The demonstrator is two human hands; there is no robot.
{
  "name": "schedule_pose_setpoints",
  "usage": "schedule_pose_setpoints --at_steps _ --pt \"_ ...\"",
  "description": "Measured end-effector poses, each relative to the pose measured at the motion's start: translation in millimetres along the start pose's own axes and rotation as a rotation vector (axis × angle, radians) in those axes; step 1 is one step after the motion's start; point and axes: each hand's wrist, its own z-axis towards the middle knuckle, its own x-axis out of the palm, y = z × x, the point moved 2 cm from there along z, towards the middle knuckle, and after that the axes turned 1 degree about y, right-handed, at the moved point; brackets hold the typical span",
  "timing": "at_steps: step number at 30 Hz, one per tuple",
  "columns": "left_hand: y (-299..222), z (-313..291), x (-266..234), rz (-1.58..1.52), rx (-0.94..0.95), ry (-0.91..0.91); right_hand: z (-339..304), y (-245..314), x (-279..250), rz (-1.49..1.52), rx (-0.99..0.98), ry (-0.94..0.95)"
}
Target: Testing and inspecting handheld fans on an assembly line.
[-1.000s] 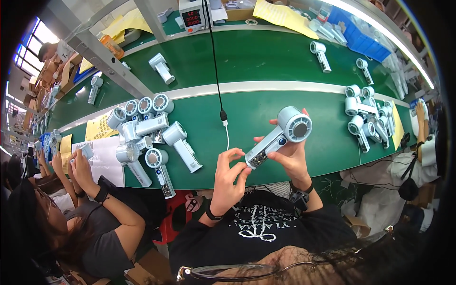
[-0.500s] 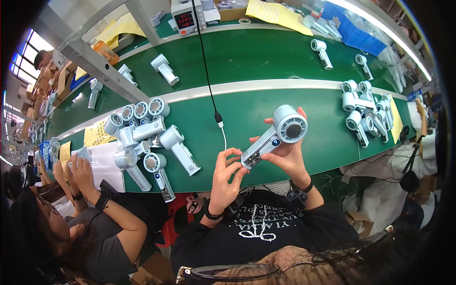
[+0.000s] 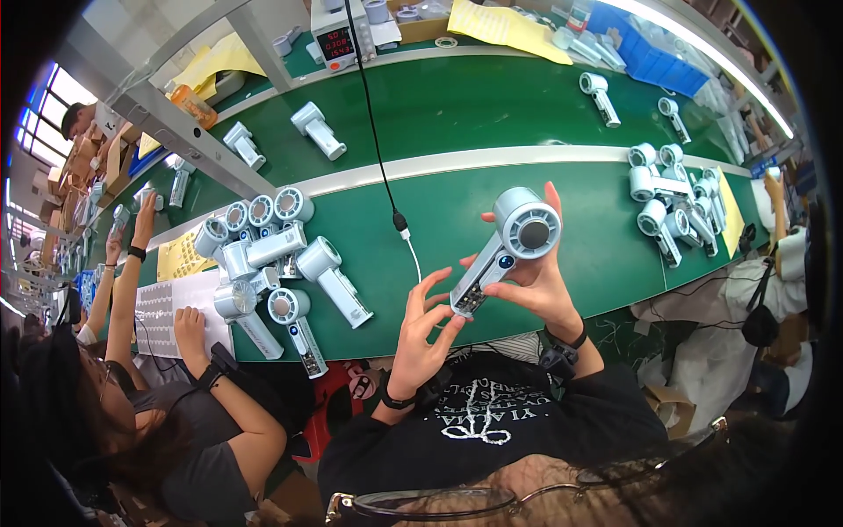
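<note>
A light-blue handheld fan (image 3: 527, 232) is tilted above the green bench, its round head up and to the right. Its handle is uncovered on one side, showing circuit parts and a small lit round display. My right hand (image 3: 546, 285) is closed around the upper handle and back of the head, thumb across the front. My left hand (image 3: 423, 344) has thumb and fingertips closed at the handle's lower end. A cable (image 3: 404, 230) with a white lead hangs down and passes behind my left fingers; its tip is hidden.
A pile of similar fans (image 3: 263, 241) lies left, another cluster (image 3: 672, 198) right. More fans ride the green strip beyond the pale rail (image 3: 492, 155). A power supply (image 3: 338, 39) with red digits and a blue bin (image 3: 654, 53) stand behind. A co-worker's arm (image 3: 230, 386) reaches in at left.
The fan in my hands has moved slightly left and stands a little more upright. Fans on the far strip at left have shifted right. The co-worker's hands have parted, one reaching toward that strip.
</note>
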Motion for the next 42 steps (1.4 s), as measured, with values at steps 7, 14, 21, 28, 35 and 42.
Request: schedule_pose_setpoints --at_steps 7,14,21,28,35,42 --pt "3 -1 -1 -0.071 -0.031 0.018 0 -2 3 -0.051 0.000 0.015" --pt "-7 5 12 0.383 0.143 -0.242 1 -15 23 0.091 -0.068 -0.174" --pt "12 -5 4 0.473 0.113 -0.321 100 -7 -53 -0.328 -0.368 -0.499" --pt "3 0 -3 0.298 0.064 -0.242 264 -75 -196 -1.474 -0.047 -0.414" --pt "5 -2 -19 0.320 0.061 -0.303 308 -138 -89 -1.799 -0.510 -0.272" --pt "1 1 -20 0.232 0.051 -0.306 321 -207 -40 -1.621 -0.295 -0.023"
